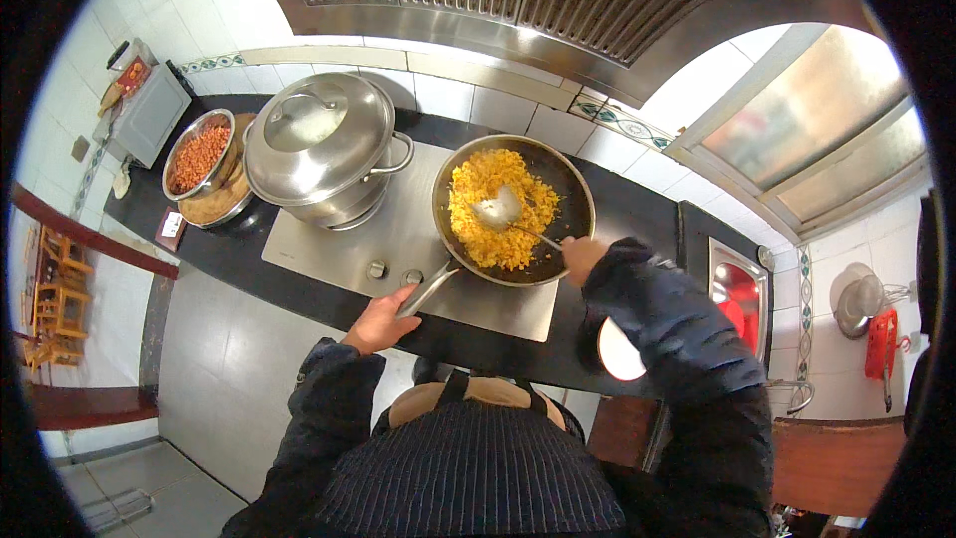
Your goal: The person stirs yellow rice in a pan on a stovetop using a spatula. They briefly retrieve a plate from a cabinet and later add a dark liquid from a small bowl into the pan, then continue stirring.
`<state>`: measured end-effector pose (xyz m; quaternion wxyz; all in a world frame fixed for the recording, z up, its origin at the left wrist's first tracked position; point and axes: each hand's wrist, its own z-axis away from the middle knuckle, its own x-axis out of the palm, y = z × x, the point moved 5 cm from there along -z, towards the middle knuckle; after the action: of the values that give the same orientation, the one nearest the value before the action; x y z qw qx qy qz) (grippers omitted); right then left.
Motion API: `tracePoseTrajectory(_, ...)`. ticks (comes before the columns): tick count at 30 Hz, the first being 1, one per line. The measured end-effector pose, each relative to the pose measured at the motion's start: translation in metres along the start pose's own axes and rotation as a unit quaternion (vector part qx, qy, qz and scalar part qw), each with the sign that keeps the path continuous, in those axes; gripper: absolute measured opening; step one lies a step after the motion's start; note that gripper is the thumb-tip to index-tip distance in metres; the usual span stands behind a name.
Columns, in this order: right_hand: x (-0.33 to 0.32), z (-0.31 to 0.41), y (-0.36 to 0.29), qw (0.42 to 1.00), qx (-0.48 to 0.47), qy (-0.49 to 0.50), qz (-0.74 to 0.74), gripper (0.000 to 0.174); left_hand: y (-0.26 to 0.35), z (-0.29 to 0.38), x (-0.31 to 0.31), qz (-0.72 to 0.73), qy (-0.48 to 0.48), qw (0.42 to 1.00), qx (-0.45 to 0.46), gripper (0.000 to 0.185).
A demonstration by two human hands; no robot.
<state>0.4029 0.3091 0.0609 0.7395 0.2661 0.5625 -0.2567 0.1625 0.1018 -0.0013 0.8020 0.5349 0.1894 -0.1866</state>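
My left hand (382, 321) grips the metal handle (427, 290) of a dark frying pan (571, 202) on the right side of the gas stove. Yellow fried rice (478, 179) fills the left and middle of the pan. In my right hand (585, 258) is the thin shaft of a metal spatula (499, 209). Its broad head rests on the rice, and its grip end is hidden by my hand and sleeve. Below my right forearm, a white bowl or plate (620, 350) is partly covered by the sleeve.
A lidded steel pot (321, 142) stands left of the pan on the stovetop (328, 254). Farther left, a metal bowl of reddish pieces (199, 155) sits over a round wooden board (220, 198). The range hood (478, 7) hangs above; a sink (739, 299) lies at right.
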Motion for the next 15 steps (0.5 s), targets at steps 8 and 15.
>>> tracePoseTrajectory(8,0.052,0.012,0.052,0.990,0.024,-0.110,-0.079,0.023,0.002,-0.001,-0.001,-0.015,-0.004,1.000,-0.011,0.059)
tracePoseTrajectory(15,0.015,0.026,0.007,0.920,-0.076,-0.380,-0.063,0.036,0.008,-0.002,-0.003,-0.030,0.024,0.998,0.040,0.058)
